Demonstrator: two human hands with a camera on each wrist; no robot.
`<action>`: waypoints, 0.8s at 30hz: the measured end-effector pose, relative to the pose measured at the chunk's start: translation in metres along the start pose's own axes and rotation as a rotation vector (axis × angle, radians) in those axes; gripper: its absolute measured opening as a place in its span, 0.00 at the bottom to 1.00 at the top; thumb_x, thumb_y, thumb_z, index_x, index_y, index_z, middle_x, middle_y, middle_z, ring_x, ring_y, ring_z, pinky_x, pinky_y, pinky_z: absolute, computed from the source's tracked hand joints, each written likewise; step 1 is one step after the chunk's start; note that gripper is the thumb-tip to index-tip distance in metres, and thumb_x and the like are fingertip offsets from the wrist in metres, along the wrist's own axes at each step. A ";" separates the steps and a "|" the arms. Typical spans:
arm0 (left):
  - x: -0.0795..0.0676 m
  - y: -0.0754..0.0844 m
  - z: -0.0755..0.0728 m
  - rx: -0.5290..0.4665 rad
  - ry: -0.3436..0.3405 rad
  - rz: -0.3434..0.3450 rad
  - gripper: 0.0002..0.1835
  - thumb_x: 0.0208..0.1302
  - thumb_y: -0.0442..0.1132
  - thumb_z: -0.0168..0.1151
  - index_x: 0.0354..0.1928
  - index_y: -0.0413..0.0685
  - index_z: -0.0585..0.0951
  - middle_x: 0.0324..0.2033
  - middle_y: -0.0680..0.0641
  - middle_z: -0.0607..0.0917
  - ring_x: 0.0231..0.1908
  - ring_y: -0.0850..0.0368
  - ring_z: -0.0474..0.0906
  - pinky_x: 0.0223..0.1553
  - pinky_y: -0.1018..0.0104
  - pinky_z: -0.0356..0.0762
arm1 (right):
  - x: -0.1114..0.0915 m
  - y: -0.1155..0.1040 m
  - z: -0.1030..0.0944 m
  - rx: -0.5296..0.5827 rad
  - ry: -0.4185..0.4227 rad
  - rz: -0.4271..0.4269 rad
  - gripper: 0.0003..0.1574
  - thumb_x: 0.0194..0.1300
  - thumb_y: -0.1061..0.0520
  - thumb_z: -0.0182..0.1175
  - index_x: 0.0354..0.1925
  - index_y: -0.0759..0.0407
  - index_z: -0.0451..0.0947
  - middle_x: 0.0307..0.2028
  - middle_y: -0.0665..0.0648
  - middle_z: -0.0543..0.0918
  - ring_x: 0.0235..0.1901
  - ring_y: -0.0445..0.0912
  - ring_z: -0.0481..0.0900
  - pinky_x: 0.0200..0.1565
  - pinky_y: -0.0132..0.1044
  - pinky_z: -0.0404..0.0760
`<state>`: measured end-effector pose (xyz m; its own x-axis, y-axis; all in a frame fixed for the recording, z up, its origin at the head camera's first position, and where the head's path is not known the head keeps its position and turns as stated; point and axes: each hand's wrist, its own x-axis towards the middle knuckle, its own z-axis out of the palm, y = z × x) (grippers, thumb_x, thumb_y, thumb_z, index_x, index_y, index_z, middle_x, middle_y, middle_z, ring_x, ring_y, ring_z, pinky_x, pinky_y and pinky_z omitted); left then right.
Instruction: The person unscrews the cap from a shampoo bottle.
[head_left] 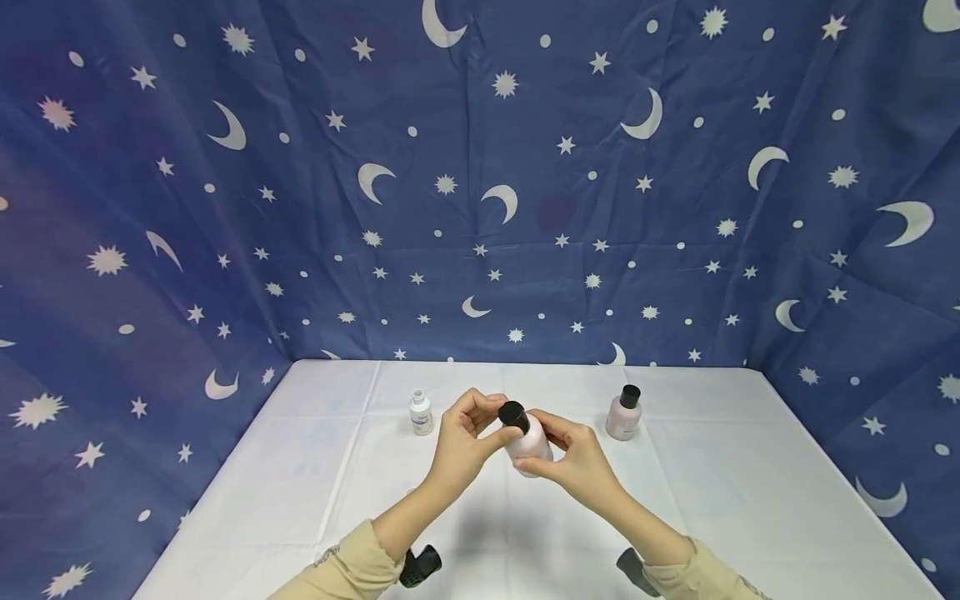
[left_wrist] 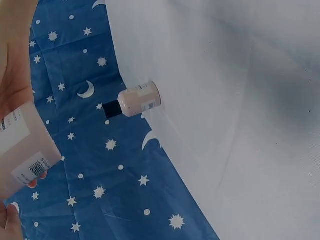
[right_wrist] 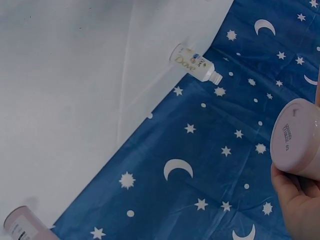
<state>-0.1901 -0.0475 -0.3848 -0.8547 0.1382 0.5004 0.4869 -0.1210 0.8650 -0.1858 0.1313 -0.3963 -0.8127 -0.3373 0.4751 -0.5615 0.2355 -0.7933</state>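
Note:
A pale pink bottle (head_left: 534,450) with a black cap (head_left: 513,414) is held tilted above the table, its cap end toward the left. My right hand (head_left: 581,462) grips the body, thumb on the near side and fingers behind. At the cap, my left hand (head_left: 461,442) pinches with thumb and fingers; some fingertips are hidden. A white label with a barcode shows on the held bottle (left_wrist: 27,150) in the left wrist view. Its printed flat base (right_wrist: 290,137) faces the camera in the right wrist view.
A similar pink bottle (head_left: 623,417) with a black cap stands upright at the back right. Farther left stands a small white Dove bottle (head_left: 422,414) with no cap on its neck. The white table (head_left: 262,500) meets a blue star-and-moon curtain (head_left: 525,167) behind and at the sides.

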 end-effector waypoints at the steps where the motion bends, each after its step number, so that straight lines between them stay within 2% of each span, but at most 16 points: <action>1: 0.000 0.000 0.001 0.000 0.003 0.002 0.21 0.51 0.38 0.71 0.38 0.29 0.72 0.42 0.40 0.82 0.46 0.68 0.79 0.55 0.71 0.76 | 0.000 -0.001 0.000 0.001 0.002 0.002 0.31 0.49 0.61 0.72 0.52 0.67 0.77 0.48 0.63 0.83 0.49 0.33 0.78 0.54 0.31 0.78; 5: -0.001 0.002 0.002 -0.001 -0.003 -0.018 0.22 0.51 0.34 0.71 0.43 0.30 0.71 0.40 0.52 0.78 0.44 0.68 0.77 0.54 0.74 0.76 | -0.001 -0.002 0.001 -0.001 -0.005 0.020 0.31 0.49 0.61 0.72 0.52 0.67 0.77 0.48 0.62 0.83 0.49 0.33 0.78 0.55 0.36 0.79; 10: -0.002 0.003 0.001 -0.009 -0.026 -0.029 0.27 0.52 0.34 0.71 0.49 0.28 0.69 0.42 0.49 0.75 0.42 0.68 0.76 0.53 0.75 0.77 | -0.002 -0.003 0.000 -0.002 -0.016 0.023 0.31 0.50 0.60 0.72 0.52 0.67 0.76 0.48 0.63 0.83 0.49 0.34 0.77 0.55 0.42 0.79; 13: -0.001 0.003 0.000 -0.013 -0.044 -0.008 0.29 0.53 0.39 0.71 0.51 0.29 0.71 0.43 0.47 0.77 0.43 0.68 0.76 0.52 0.75 0.77 | -0.002 -0.004 -0.002 -0.002 -0.020 0.025 0.30 0.50 0.60 0.72 0.52 0.67 0.76 0.49 0.63 0.83 0.50 0.35 0.78 0.55 0.42 0.78; 15: 0.000 0.003 -0.002 -0.016 -0.068 0.019 0.30 0.54 0.43 0.69 0.53 0.30 0.72 0.44 0.42 0.78 0.44 0.69 0.76 0.53 0.75 0.76 | -0.002 -0.005 -0.004 -0.008 -0.015 0.028 0.30 0.51 0.60 0.71 0.53 0.67 0.76 0.49 0.63 0.83 0.50 0.37 0.78 0.54 0.42 0.79; 17: 0.002 0.004 -0.003 -0.029 -0.113 0.039 0.32 0.57 0.46 0.66 0.55 0.29 0.72 0.46 0.35 0.79 0.46 0.69 0.76 0.55 0.75 0.75 | -0.003 -0.006 -0.006 -0.017 -0.008 0.038 0.31 0.50 0.60 0.72 0.53 0.67 0.76 0.49 0.63 0.83 0.51 0.39 0.79 0.54 0.42 0.79; 20: 0.004 0.006 -0.007 -0.040 -0.216 0.052 0.30 0.66 0.48 0.56 0.59 0.28 0.69 0.53 0.26 0.75 0.53 0.69 0.75 0.59 0.74 0.71 | -0.005 -0.007 -0.009 -0.027 -0.019 0.048 0.31 0.50 0.59 0.72 0.53 0.66 0.76 0.49 0.62 0.83 0.51 0.42 0.79 0.54 0.41 0.79; 24: 0.006 0.010 -0.012 -0.061 -0.381 0.016 0.27 0.75 0.46 0.42 0.64 0.30 0.65 0.62 0.29 0.68 0.62 0.70 0.68 0.64 0.74 0.66 | -0.007 -0.007 -0.012 -0.014 -0.048 0.050 0.32 0.51 0.58 0.72 0.54 0.67 0.76 0.50 0.63 0.82 0.51 0.44 0.80 0.54 0.40 0.79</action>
<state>-0.1931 -0.0596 -0.3739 -0.7134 0.4900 0.5010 0.4778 -0.1828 0.8592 -0.1780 0.1428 -0.3894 -0.8317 -0.3683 0.4154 -0.5224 0.2658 -0.8102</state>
